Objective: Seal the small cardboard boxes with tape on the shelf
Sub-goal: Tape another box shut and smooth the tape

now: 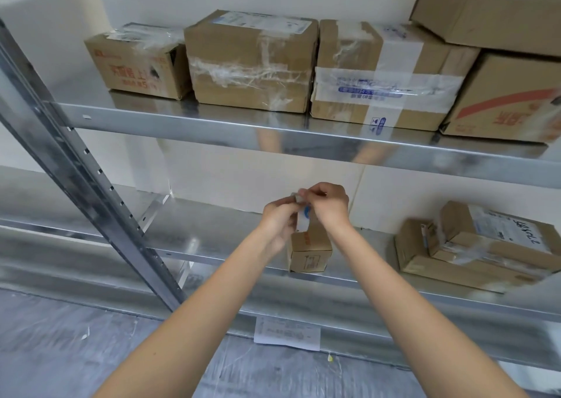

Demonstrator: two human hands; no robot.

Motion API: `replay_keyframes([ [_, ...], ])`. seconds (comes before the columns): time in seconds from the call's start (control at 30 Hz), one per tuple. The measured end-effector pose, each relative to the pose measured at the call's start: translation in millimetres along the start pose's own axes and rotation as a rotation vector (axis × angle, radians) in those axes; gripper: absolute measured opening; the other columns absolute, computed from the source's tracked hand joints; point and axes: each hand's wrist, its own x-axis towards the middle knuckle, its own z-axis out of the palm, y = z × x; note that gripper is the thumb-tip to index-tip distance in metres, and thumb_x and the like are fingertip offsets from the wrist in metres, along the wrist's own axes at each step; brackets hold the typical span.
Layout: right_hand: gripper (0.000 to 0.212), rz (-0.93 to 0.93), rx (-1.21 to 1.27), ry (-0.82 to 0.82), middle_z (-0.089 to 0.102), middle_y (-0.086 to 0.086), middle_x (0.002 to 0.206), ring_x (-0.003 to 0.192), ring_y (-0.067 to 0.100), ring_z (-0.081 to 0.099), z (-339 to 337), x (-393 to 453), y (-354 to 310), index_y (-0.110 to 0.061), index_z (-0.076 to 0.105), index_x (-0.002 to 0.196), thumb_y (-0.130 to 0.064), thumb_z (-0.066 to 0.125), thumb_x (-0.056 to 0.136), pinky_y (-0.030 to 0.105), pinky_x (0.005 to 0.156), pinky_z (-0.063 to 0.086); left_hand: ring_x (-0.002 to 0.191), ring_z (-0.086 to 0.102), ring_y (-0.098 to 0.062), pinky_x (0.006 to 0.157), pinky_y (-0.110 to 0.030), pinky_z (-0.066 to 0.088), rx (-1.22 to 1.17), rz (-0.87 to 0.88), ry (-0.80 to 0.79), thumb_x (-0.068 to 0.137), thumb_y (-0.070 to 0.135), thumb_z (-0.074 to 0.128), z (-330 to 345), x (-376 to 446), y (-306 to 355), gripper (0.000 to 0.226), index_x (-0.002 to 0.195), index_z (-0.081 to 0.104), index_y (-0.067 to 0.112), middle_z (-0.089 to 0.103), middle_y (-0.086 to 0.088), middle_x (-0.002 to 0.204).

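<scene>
A small cardboard box [309, 250] stands on the middle metal shelf [212, 239], near its front edge. Just above the box both my hands meet around a white roll of tape with blue print [303, 218]. My left hand [277, 218] grips the roll from the left. My right hand [329, 203] pinches the tape's end at the top of the roll. A short strip hangs from the roll down to the box top. Part of the roll is hidden behind my fingers.
Two stacked taped boxes [473, 246] lie on the same shelf to the right. The upper shelf [212, 127] carries several larger taped boxes [252, 60]. A slotted metal upright [91, 185] runs diagonally at the left. A paper label [287, 334] hangs on the lower shelf edge.
</scene>
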Motion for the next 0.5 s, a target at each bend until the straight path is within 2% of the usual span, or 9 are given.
replay_keyframes([
  [0.07,0.024,-0.007,0.024,0.016,0.061,-0.003,0.061,0.059,0.010,0.055,3,0,-1,-0.011,0.062,0.063,-0.016,0.074,0.083,0.018,0.060,0.042,0.068,0.062,-0.021,0.067,-0.028,0.049,-0.245,-0.153,0.027,0.091,0.013,0.062,4,1,4,0.006,0.090,0.063,0.007,0.063,-0.005,0.073],
  [0.13,0.021,-0.013,0.048,0.015,0.064,-0.001,0.066,0.065,0.014,0.059,6,-2,-1,-0.011,0.063,0.064,-0.014,0.073,0.082,0.025,0.066,0.047,0.076,0.060,-0.016,0.080,-0.029,0.050,-0.396,-0.277,0.064,0.093,0.024,0.063,7,1,8,0.013,0.088,0.061,0.012,0.061,0.000,0.077],
  [0.17,0.017,-0.019,0.062,0.008,0.067,0.001,0.069,0.070,0.016,0.062,7,-4,0,-0.009,0.066,0.067,-0.014,0.073,0.081,0.028,0.069,0.049,0.077,0.060,-0.015,0.081,-0.030,0.052,-0.429,-0.315,0.073,0.093,0.026,0.063,8,0,10,0.016,0.085,0.061,0.012,0.062,0.001,0.077],
  [0.23,0.012,-0.034,0.078,-0.002,0.069,0.003,0.072,0.074,0.018,0.065,9,-7,3,-0.008,0.068,0.070,-0.012,0.074,0.080,0.028,0.073,0.051,0.074,0.061,-0.015,0.064,-0.028,0.057,-0.464,-0.342,0.094,0.094,0.019,0.061,8,-1,12,0.016,0.081,0.060,0.010,0.065,0.000,0.069],
  [0.3,0.013,-0.036,0.099,0.011,0.069,0.000,0.071,0.072,0.016,0.064,12,-10,8,-0.012,0.068,0.068,-0.012,0.074,0.079,0.028,0.073,0.051,0.074,0.062,-0.018,0.050,-0.031,0.057,-0.480,-0.325,0.122,0.095,0.010,0.056,7,-1,12,0.012,0.084,0.057,0.007,0.064,-0.004,0.072],
  [0.4,0.014,0.047,0.211,0.079,0.070,-0.001,0.071,0.068,0.014,0.063,18,-10,12,-0.015,0.068,0.066,-0.010,0.074,0.078,0.027,0.071,0.052,0.074,0.063,-0.023,0.043,-0.031,0.055,-0.500,-0.246,0.200,0.093,0.003,0.058,10,1,9,0.003,0.092,0.056,0.004,0.063,-0.009,0.081],
  [0.5,0.010,0.097,0.312,0.116,0.070,0.003,0.072,0.066,0.014,0.062,23,-10,13,-0.011,0.070,0.069,-0.006,0.074,0.077,0.026,0.068,0.052,0.066,0.064,-0.021,0.043,-0.028,0.054,-0.513,-0.176,0.237,0.092,0.001,0.060,14,1,7,0.007,0.085,0.057,0.002,0.063,-0.011,0.077],
])
